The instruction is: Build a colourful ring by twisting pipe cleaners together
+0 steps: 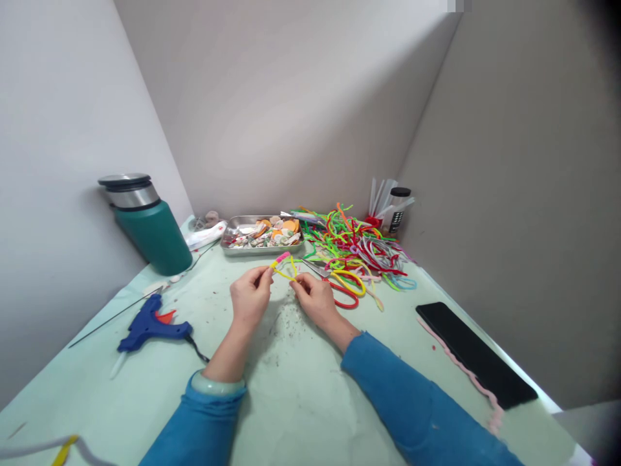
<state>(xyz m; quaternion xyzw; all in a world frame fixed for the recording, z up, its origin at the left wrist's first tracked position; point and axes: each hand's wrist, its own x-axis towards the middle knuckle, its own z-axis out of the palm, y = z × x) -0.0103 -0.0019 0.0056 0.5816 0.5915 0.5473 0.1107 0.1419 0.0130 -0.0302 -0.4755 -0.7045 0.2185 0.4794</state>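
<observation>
Between my two hands, above the middle of the table, is a yellow pipe cleaner (284, 275) bent into a small loop, with a pink section at its upper end. My left hand (251, 294) pinches it near the pink part. The fingertips of my right hand (314, 298) are closed on the loop's other side. Just beyond my right hand lies a pair of scissors (347, 285) with one red and one yellow handle. A tangled heap of colourful pipe cleaners (349, 239) sits behind the scissors.
A metal tray (262, 250) of small pieces stands at the back. To the left are a green bottle (158, 236) and a blue glue gun (154, 327). On the right lie a black phone (475, 353) and a pink pipe cleaner (460, 369). Glue sticks (381, 197) stand near the corner.
</observation>
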